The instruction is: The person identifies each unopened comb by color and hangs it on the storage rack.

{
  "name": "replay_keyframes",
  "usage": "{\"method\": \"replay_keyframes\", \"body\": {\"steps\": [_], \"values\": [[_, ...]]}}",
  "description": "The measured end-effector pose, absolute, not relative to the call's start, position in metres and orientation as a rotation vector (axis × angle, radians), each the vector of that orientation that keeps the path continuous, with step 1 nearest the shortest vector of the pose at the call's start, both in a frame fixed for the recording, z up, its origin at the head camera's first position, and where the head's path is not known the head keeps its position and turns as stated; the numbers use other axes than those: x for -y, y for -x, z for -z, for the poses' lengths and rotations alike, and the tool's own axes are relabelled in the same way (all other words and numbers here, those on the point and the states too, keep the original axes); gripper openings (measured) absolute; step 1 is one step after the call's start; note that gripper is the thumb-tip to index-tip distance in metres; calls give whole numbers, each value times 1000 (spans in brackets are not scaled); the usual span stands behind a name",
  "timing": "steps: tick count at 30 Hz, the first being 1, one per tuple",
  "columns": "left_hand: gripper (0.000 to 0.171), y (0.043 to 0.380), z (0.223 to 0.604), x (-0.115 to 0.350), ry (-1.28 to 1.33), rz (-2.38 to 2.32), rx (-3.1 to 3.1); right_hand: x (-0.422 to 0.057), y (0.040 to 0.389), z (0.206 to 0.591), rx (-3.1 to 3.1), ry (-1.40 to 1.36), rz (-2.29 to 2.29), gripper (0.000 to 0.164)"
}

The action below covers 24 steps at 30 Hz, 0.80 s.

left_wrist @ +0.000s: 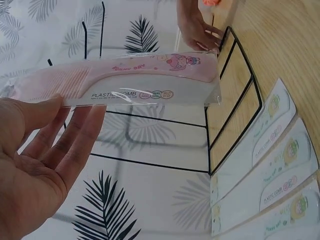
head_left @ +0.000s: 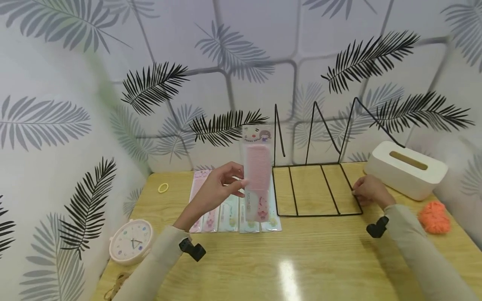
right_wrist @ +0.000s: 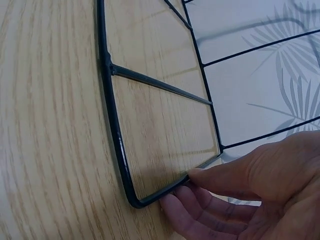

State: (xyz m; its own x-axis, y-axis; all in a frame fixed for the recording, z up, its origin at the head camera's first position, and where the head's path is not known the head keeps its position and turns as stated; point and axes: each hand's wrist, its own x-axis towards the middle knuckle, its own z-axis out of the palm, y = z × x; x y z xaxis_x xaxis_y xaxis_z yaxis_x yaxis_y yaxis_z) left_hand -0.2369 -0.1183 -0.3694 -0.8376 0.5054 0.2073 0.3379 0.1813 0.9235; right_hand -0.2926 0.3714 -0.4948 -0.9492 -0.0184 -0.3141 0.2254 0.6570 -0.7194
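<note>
My left hand [head_left: 222,182] holds a pink plastic comb [head_left: 257,167] in a clear package upright, thumb on one side and fingers behind it. In the left wrist view the package [left_wrist: 150,84] reads "PLASTIC COMB". My right hand [head_left: 370,190] pinches the right end bar of a black wire rack [head_left: 314,215]. The right wrist view shows thumb and fingers round that thin bar of the rack [right_wrist: 120,145]. Beneath the held comb, several more packaged combs [head_left: 228,215], pink and pale green, lie in a row on the table, partly hidden by the left hand and the comb.
A white tissue box [head_left: 406,169] stands right of the rack, with an orange fluffy ball [head_left: 434,217] in front of it. At the left are a pink clock [head_left: 131,241], a yellow ring [head_left: 163,188] and a brown cord bundle [head_left: 119,284]. A leaf-patterned wall backs the table.
</note>
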Motion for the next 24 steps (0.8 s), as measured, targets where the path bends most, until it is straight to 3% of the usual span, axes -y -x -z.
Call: {"method": "replay_keyframes", "body": {"steps": [9,19,24], "values": [[24,226,374,97,-906,-1752,-2203,-362,284,489,-2705,-114,1101,18],[22,219,383,84,-921,-1723,-2186,-360,286,496,-2842,-30,932,9],[21,216,391,77,-936,-1703,-2195,-359,290,499,-2909,30,798,35]]}}
